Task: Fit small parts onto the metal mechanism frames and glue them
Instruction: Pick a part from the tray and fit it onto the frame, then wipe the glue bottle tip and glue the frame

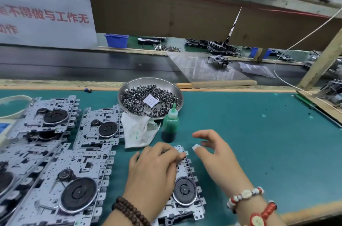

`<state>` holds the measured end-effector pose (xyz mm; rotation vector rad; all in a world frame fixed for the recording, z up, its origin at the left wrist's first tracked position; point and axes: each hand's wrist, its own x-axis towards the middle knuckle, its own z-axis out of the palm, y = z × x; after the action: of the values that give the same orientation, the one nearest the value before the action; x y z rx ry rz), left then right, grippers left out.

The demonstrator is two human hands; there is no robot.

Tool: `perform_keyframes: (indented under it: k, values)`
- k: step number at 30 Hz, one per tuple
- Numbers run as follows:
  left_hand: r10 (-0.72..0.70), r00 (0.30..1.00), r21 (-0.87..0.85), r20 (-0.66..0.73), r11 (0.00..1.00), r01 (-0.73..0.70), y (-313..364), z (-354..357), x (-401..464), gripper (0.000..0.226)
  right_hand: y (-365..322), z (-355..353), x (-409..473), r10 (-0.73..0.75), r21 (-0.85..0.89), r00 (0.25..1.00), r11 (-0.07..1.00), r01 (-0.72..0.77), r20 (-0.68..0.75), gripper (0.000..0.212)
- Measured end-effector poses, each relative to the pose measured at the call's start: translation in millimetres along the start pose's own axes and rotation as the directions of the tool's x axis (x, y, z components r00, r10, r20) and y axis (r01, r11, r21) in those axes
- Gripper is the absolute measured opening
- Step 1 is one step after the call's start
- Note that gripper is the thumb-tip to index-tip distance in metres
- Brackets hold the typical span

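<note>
We see the left hand [154,166] resting on a metal mechanism frame [185,188] that lies on the green tabletop [259,142] near its front edge, fingers curled at the frame's far end, though we cannot tell whether they pinch a part. The right hand [216,150] hovers just beside the frame, fingers spread and loose, holding nothing. Behind them stand a green glue bottle [170,125], a stained white cloth [137,131] and a steel dish of small parts [149,100], with more frames [61,185] stacked at left.
</note>
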<state>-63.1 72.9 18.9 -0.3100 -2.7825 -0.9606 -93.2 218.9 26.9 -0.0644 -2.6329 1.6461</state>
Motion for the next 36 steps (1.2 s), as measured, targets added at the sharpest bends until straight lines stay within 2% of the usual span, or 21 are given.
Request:
perform_keyframes:
  k: [2, 4, 6, 9, 11, 14, 17, 21, 22, 23, 25, 26, 28, 33, 35, 36]
  values:
    - [0.000, 1.000, -0.082, -0.031, 0.997, -0.002, -1.1, 1.1, 1.3, 0.027, -5.7, -1.6, 15.4, -0.122, -0.057, 0.993, 0.991, 0.122, 0.002, 0.031]
    - [-0.004, 0.999, -0.165, -0.043, 0.986, -0.003, -3.8, 2.3, 2.5, 0.034, -10.2, 3.5, 33.0, -0.158, -0.039, 0.982, 0.986, 0.163, 0.104, 0.044]
    - [-0.002, 0.999, -0.220, -0.044, 0.976, -0.008, -7.1, 3.8, 3.8, 0.035, -11.6, 12.8, 47.9, -0.178, -0.093, 0.966, 0.976, 0.197, 0.186, 0.053]
    - [0.008, 0.999, -0.236, -0.052, 0.971, -0.020, -10.2, 6.3, 7.8, 0.032, -9.4, 27.9, 59.7, -0.220, -0.131, 0.951, 0.959, 0.251, 0.215, 0.038]
    - [0.007, 0.998, -0.247, -0.059, 0.969, -0.021, -11.3, 6.4, 11.2, 0.029, -7.1, 31.2, 60.0, -0.254, -0.049, 0.949, 0.962, 0.268, 0.184, 0.031]
    - [-0.029, 0.996, -0.238, -0.082, 0.971, 0.009, -14.6, 5.4, 14.4, 0.024, -4.0, 23.3, 52.8, -0.315, 0.210, 0.946, 0.932, 0.294, 0.077, 0.020]
    - [-0.082, 0.992, -0.253, -0.099, 0.966, 0.055, -16.7, 6.9, 15.7, 0.021, 4.3, 7.2, 38.4, -0.228, 0.419, 0.974, 0.884, 0.205, 0.005, 0.023]
    - [-0.103, 0.989, -0.258, -0.103, 0.963, 0.073, -16.0, 8.3, 15.8, 0.019, 21.2, -16.8, 19.6, -0.090, 0.419, 0.996, 0.905, 0.070, 0.027, 0.029]
    - [-0.104, 0.989, -0.258, -0.108, 0.963, 0.073, -16.1, 8.3, 16.0, 0.018, 24.0, -21.1, 15.9, -0.055, 0.456, 0.998, 0.889, 0.041, 0.018, 0.022]
    - [-0.103, 0.988, -0.255, -0.113, 0.964, 0.071, -16.0, 8.3, 16.1, 0.018, 26.5, -24.7, 13.0, -0.027, 0.495, 1.000, 0.869, 0.017, 0.014, 0.014]
    - [-0.091, 0.987, -0.226, -0.131, 0.972, 0.060, -15.8, 8.2, 15.9, 0.018, 30.0, -30.0, 8.7, -0.003, 0.566, 1.000, 0.825, -0.007, 0.015, 0.015]
    - [-0.083, 0.985, -0.203, -0.151, 0.978, 0.052, -15.6, 7.9, 15.2, 0.018, 27.5, -31.2, 7.0, 0.003, 0.615, 1.000, 0.788, -0.013, 0.018, 0.016]
    - [-0.079, 0.977, -0.161, -0.199, 0.986, 0.047, -15.2, 6.8, 13.8, 0.017, 24.4, -32.9, 6.6, 0.031, 0.736, 0.999, 0.675, -0.050, 0.039, 0.004]
    - [-0.218, 0.944, -0.150, -0.248, 0.971, 0.185, -18.2, 4.3, 8.9, 0.015, 19.5, -31.9, 8.0, 0.140, 0.901, 0.987, 0.415, -0.128, 0.076, 0.011]
    - [-0.244, 0.941, -0.139, -0.233, 0.966, 0.216, -19.1, 3.7, 5.7, 0.016, 18.8, -33.3, 8.1, 0.152, 0.924, 0.986, 0.363, -0.119, 0.067, 0.014]
    - [-0.252, 0.940, -0.130, -0.228, 0.965, 0.227, -19.2, 2.8, 4.3, 0.016, 19.2, -33.0, 7.8, 0.148, 0.921, 0.987, 0.374, -0.111, 0.059, 0.013]
